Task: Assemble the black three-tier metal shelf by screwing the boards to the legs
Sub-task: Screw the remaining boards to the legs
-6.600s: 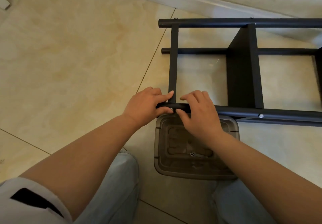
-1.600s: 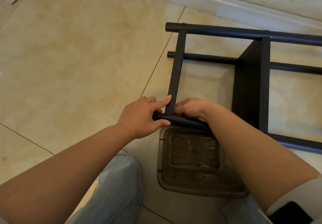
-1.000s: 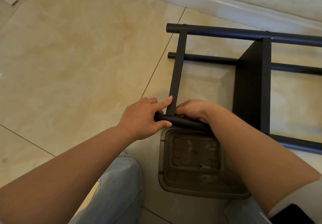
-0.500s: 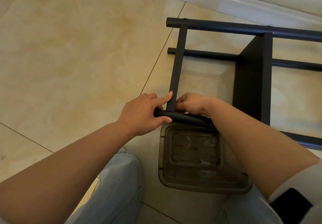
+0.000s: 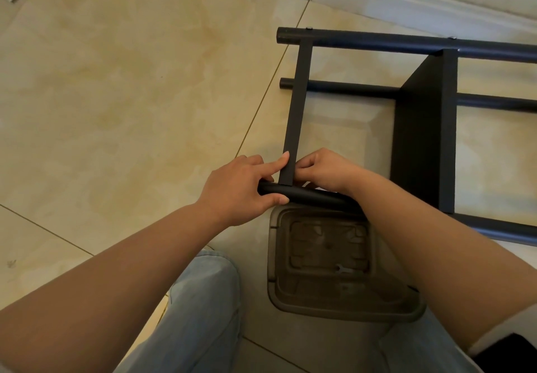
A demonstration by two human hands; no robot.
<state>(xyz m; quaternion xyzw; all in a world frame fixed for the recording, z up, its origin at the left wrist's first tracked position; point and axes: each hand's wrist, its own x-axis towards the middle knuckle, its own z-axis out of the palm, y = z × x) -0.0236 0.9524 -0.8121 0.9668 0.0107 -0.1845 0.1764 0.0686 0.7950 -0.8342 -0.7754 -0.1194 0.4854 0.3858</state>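
The black metal shelf lies on its side on the tiled floor. Its near leg (image 5: 313,197) runs left to right under my hands. The end board (image 5: 296,117) stands edge-up and meets that leg at its left end. My left hand (image 5: 241,189) grips the leg's end, thumb under it and forefinger stretched along the board's edge. My right hand (image 5: 322,172) curls its fingers at the joint just right of the board; whatever it pinches is hidden. A second board (image 5: 421,140) is fixed further right. The far legs (image 5: 406,44) lie near the wall.
A brown plastic tray (image 5: 273,256) sits on the floor between my knees, under the near leg, with a small silver wrench (image 5: 343,268) in it. My jeans-clad knees flank it. A white baseboard (image 5: 406,0) runs behind the shelf. Open floor lies left.
My right hand has turned over since the earliest frame, wrist now crossing above the leg. Over the last second both hands stay at the joint with only slight shifts.
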